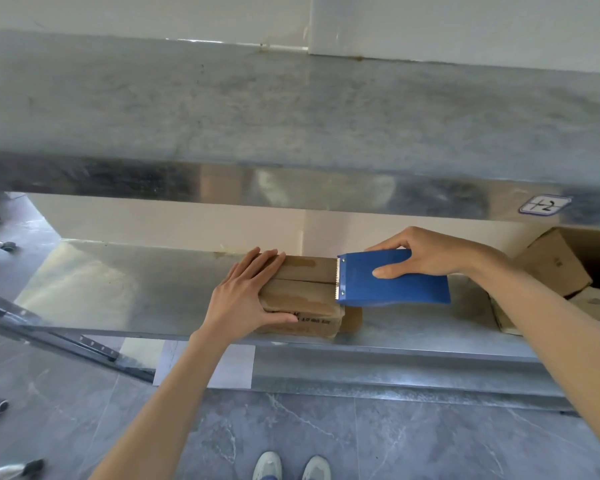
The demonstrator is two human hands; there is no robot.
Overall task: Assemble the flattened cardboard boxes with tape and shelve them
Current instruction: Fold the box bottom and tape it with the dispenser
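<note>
The box (305, 296) sits on the lower shelf (118, 289), near its front edge, with its top seam running left to right. The shelf serves as a work surface here, carrying the box where both arms can reach it from above.

The left grip (246, 292) lies flat on the box's left end, fingers straight across the top and thumb against the front face. It clasps nothing. It seems to press down so the box neither slides nor lifts under the pull of the tape.

The right grip (426, 252) is clenched round the blue dispenser (395, 285), thumb on its broad face and fingers curled over the far edge. The toothed blade (338, 278) meets the box's right end at the seam. That suggests the strip along the top flaps is laid and is about to be cut or wrapped over the end. A brown piece shows below the blade, but whether it is tape or a flap I cannot tell.

More boxes (551, 268) lie on the same shelf to the right, well apart from the work.
</note>
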